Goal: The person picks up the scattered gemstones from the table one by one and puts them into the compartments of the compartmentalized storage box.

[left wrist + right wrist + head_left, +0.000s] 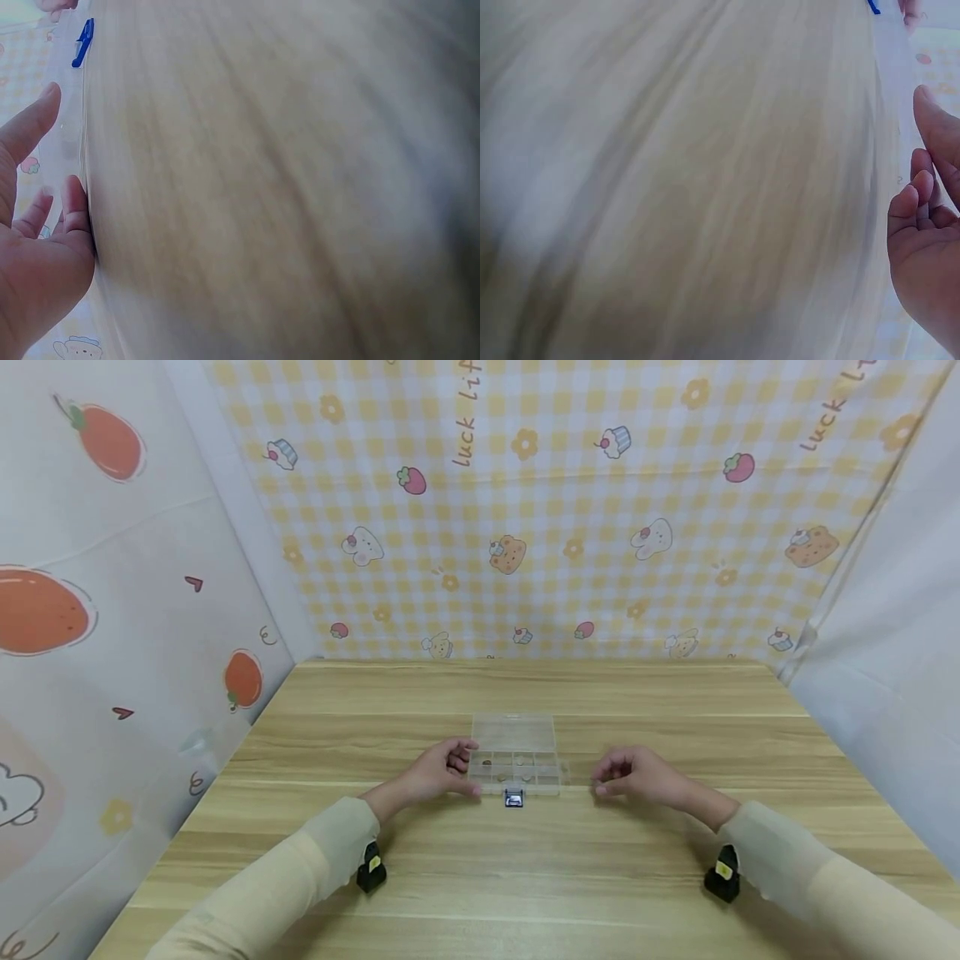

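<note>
A clear plastic compartment box [536, 783] sits on the table with its see-through lid [513, 732] raised at the back. Several small pieces [521, 761] lie in its compartments, too small to make out. A blue clasp [513, 798] is at the front edge; it shows as a blue strip [84, 43] in the left wrist view. My left hand [437, 770] holds the box's left end, thumb at the front corner and fingertips toward the hinge. To the right, apart from the box, my right hand [637, 774] hovers with loosely curled fingers and nothing visible in them.
The wood-grain table [480, 877] extends toward me and to both sides. Behind it hangs a yellow checked cloth [570, 510], with a fruit-printed sheet [150, 543] on the left and a white sheet [885, 635] on the right.
</note>
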`<action>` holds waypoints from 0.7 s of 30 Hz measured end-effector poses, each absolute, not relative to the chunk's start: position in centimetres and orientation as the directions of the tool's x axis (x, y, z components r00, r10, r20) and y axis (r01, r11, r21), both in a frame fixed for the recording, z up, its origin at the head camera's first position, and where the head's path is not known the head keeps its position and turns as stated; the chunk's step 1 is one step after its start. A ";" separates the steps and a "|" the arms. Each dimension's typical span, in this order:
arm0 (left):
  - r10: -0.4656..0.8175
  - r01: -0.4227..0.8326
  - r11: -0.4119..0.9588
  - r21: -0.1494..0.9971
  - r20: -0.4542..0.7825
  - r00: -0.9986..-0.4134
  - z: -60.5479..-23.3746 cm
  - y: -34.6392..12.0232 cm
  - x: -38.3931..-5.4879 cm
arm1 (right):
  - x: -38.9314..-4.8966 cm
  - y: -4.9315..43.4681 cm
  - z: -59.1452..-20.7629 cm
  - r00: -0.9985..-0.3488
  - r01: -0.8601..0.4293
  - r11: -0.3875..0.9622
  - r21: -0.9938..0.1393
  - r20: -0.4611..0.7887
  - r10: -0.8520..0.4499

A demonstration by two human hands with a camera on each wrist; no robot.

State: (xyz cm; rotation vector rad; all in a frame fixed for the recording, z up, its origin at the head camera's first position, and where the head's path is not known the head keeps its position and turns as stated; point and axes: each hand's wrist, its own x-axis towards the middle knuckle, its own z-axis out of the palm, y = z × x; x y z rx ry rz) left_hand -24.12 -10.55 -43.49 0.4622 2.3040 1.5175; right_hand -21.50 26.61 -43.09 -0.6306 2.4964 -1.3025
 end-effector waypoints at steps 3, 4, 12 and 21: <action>0.448 0.077 0.375 0.924 -0.108 -0.888 -43.5 -10.6 -24.1 | -21.7 26.1 -42.9 -0.873 -0.256 0.494 -0.831 -0.020 -0.487; 0.448 0.077 0.375 0.924 -0.108 -0.888 -43.5 -10.6 -24.1 | -21.7 26.0 -42.9 -0.875 -0.251 0.492 -0.834 -0.022 -0.484; 0.448 0.080 0.374 0.924 -0.104 -0.888 -43.5 -10.6 -24.1 | -22.0 24.6 -42.5 -0.892 -0.208 0.478 -0.853 -0.035 -0.452; 0.439 0.077 0.383 0.920 -0.108 -0.892 -43.4 -10.5 -24.0 | -22.2 22.9 -42.2 -0.896 -0.228 0.440 -0.868 0.011 -0.444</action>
